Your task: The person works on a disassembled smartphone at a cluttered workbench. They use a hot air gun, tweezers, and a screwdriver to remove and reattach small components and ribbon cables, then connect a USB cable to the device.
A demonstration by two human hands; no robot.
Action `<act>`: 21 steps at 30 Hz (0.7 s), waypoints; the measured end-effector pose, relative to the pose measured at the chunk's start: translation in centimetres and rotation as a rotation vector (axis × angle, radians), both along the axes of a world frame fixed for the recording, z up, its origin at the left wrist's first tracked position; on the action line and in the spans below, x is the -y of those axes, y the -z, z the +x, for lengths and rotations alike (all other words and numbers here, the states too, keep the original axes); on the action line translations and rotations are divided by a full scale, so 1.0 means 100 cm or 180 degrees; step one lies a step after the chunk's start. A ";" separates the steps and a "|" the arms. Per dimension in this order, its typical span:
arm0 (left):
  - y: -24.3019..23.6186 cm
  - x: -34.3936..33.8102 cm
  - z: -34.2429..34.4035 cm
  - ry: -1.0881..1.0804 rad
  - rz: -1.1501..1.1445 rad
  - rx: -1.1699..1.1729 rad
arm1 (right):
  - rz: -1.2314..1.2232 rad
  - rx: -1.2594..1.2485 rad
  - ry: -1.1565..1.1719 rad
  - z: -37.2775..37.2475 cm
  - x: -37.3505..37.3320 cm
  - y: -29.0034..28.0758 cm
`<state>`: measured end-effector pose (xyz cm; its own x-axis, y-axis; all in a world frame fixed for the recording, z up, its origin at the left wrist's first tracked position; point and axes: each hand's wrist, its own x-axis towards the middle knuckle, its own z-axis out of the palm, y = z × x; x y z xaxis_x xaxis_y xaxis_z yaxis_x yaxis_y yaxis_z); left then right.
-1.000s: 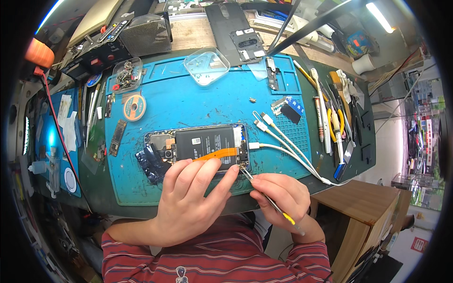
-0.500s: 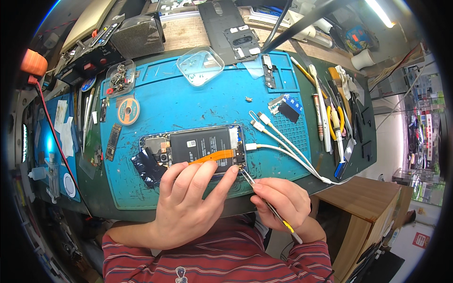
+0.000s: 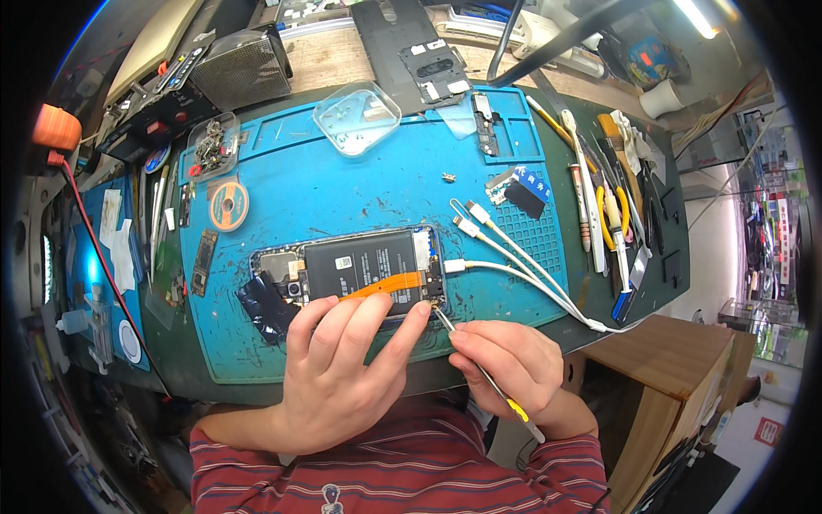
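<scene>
An opened phone [image 3: 275, 261] lies on the blue mat, with its black battery [image 3: 351, 261] and an orange flex cable [image 3: 385, 283] across it exposed. Along the phone's near edge rests my left hand [image 3: 347, 368], fingers stretched and apart. Its index fingertip touches the near right corner, and its fingertips hide part of that edge. My right hand [image 3: 509, 360] is closed on a pair of metal tweezers [image 3: 479, 366], whose tips reach that same corner beside my left index finger. What the tips touch is too small to make out. A white cable plug [image 3: 454, 266] meets the phone's right end.
Two loose white plugs [image 3: 477, 212] lie right of the phone. Behind it stand a clear plastic dish [image 3: 356, 120] and an orange spool [image 3: 229, 206]. Pliers [image 3: 611, 210] and other tools line the right side. A dark circuit board [image 3: 205, 261] lies at left.
The tweezers and my right hand have shifted slightly left, the tips now closer to the phone's corner. My left hand stays on the phone. The whole view has moved a little.
</scene>
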<state>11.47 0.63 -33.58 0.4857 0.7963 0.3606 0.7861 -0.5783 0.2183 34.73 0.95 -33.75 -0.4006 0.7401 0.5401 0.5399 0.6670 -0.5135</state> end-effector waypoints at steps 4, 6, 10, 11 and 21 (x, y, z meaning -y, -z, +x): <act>0.000 0.000 0.001 -0.0016 -0.0008 -0.0001 | 0.0055 0.0116 -0.0027 0.001 0.000 0.000; -0.001 0.000 0.001 -0.0018 -0.0025 0.0006 | 0.0133 0.0169 -0.0061 0.001 0.000 0.002; -0.003 0.000 0.001 -0.0012 -0.0027 -0.0027 | 0.0316 0.0306 -0.0102 0.000 0.000 0.003; -0.003 0.000 0.001 -0.0012 -0.0024 -0.0033 | 0.0381 0.0326 -0.0101 -0.001 0.000 0.004; -0.003 0.000 0.000 0.0030 -0.0017 -0.0121 | 0.0677 0.0419 -0.0141 -0.002 -0.003 0.006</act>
<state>11.43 0.64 -33.26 0.5064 0.7935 0.3375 0.7884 -0.5846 0.1915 34.52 1.22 -34.32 -0.5075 0.5956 0.6227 0.5606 0.7770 -0.2862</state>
